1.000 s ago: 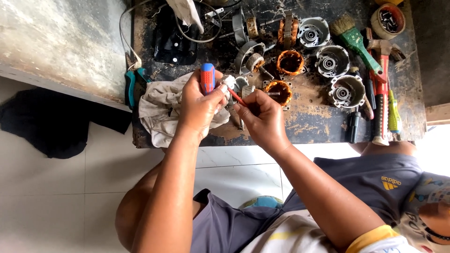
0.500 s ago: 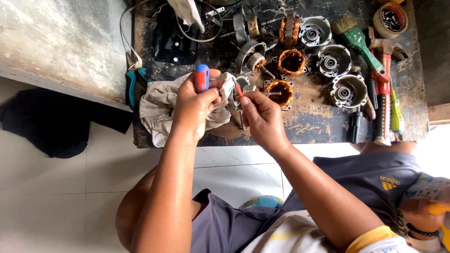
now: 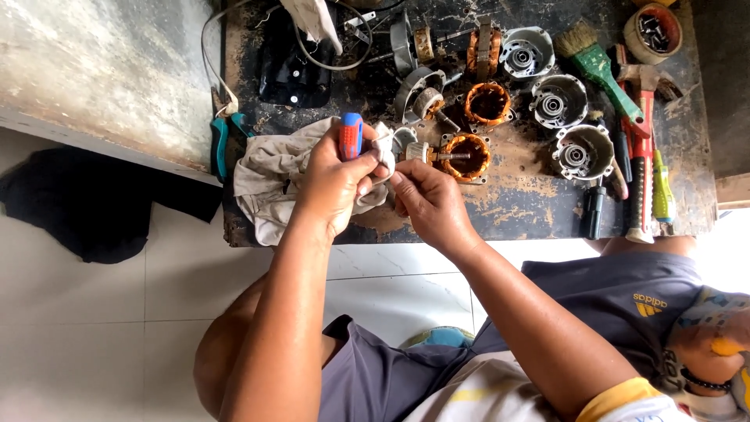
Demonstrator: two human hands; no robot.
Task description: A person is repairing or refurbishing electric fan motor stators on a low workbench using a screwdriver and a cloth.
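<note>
Both hands shifted little: left hand [image 3: 336,184] grips screwdriver [image 3: 351,134], right hand [image 3: 428,205] pinches rotor [image 3: 426,153] beside stators [image 3: 467,156].

My left hand [image 3: 336,184] covers most of the screwdriver [image 3: 351,134]; only its blue-and-red handle end shows, the shaft hidden. The small part pinched under my right hand [image 3: 426,205] fingers is too covered to identify. At the bench [image 3: 516,207] far edge, the round tin [image 3: 653,30] and a white cloth [image 3: 312,17] are cut off.
</note>
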